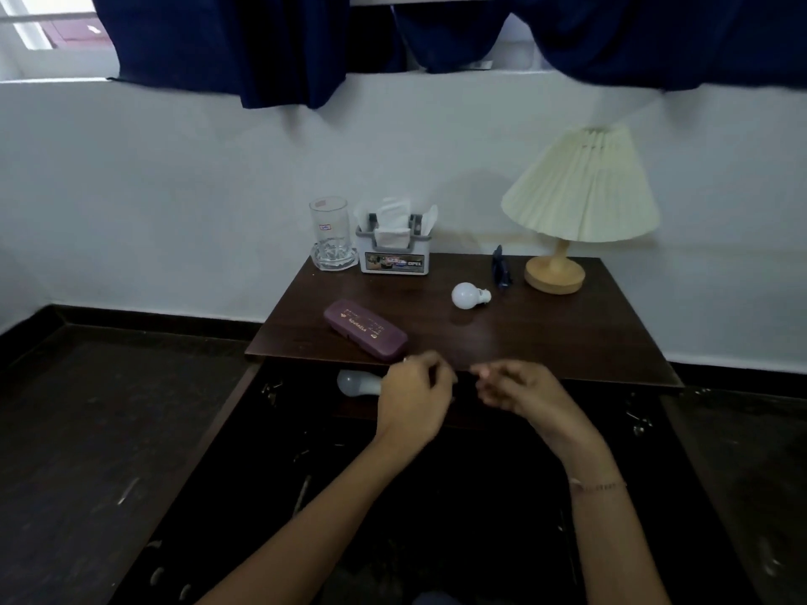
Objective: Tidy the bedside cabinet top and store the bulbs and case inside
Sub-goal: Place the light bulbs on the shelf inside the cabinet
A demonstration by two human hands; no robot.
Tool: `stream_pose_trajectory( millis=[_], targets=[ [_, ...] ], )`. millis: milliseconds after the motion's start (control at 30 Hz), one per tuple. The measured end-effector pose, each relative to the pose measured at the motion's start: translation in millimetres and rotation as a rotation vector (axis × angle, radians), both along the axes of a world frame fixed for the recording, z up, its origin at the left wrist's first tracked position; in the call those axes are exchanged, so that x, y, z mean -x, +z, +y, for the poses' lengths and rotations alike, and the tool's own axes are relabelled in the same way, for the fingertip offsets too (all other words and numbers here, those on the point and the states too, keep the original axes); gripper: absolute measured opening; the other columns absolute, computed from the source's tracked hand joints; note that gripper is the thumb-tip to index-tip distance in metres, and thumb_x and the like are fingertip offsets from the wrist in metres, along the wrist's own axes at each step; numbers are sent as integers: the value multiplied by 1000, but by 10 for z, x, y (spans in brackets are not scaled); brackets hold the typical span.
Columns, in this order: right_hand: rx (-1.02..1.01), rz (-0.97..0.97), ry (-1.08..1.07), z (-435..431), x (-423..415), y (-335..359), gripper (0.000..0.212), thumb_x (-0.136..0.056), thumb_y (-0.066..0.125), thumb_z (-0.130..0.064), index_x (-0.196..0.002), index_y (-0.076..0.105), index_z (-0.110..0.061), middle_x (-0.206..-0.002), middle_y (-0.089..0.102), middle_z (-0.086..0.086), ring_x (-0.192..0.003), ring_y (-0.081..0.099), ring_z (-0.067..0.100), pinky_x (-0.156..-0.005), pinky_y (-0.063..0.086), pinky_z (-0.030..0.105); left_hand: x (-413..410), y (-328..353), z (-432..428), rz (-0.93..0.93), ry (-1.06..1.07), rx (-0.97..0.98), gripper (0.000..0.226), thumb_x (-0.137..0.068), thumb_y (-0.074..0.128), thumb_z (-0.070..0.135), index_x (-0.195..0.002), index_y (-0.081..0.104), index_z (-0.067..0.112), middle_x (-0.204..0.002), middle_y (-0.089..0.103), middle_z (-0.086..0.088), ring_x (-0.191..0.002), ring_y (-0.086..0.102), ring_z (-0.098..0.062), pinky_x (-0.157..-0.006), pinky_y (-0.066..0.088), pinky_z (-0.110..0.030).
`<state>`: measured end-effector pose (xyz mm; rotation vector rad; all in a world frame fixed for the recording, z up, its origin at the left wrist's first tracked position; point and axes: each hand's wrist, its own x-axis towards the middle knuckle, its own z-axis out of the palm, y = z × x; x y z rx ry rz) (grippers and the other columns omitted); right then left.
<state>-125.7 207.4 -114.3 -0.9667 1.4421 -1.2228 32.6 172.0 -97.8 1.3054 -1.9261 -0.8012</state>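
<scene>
Hovering loosely curled and empty below the counter [567, 342] edge: left hand [412, 397], right hand [519, 390]. Risking a roll-off: white bulb [465, 295] behind the purple case [366, 328]; second bulb [358, 383] already inside.

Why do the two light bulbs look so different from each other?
The bulb on the cabinet top lies in full view, bright white, with its base pointing right toward the lamp. The bulb inside the cabinet sits lower, in shadow, so it looks greyer, and the left hand hides its base end. Both are round white bulbs lying on their sides.
</scene>
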Motion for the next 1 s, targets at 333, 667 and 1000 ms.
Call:
stream_pose_trajectory(
  millis=[333,667,1000],
  targets=[
    [34,296,-302,-964,338,99,27,-83,55,-3,-109,57,-9,-118,61,16,-108,58,27,-91,47,36,835,49,-688,209,77,-105,43,-87,47,2,-129,47,-1,-135,51,-20,-128,44,-31,-103,29,-25],
    [-33,313,-237,-1282,437,-64,35,-87,45,1,-118,53,-13,-127,55,12,-111,53,21,-85,44,28,876,-119,-1173,169,11,-366,46,-88,44,7,-134,47,10,-139,51,-15,-131,44,-28,-104,33,-27],
    [42,223,-334,-960,299,-114,32,-87,43,3,-108,58,-15,-119,61,9,-97,59,20,-78,50,32,734,-103,-873,240,-77,-391,44,-84,45,11,-126,58,18,-123,62,-8,-110,56,-20,-94,46,-32]
  ],
)
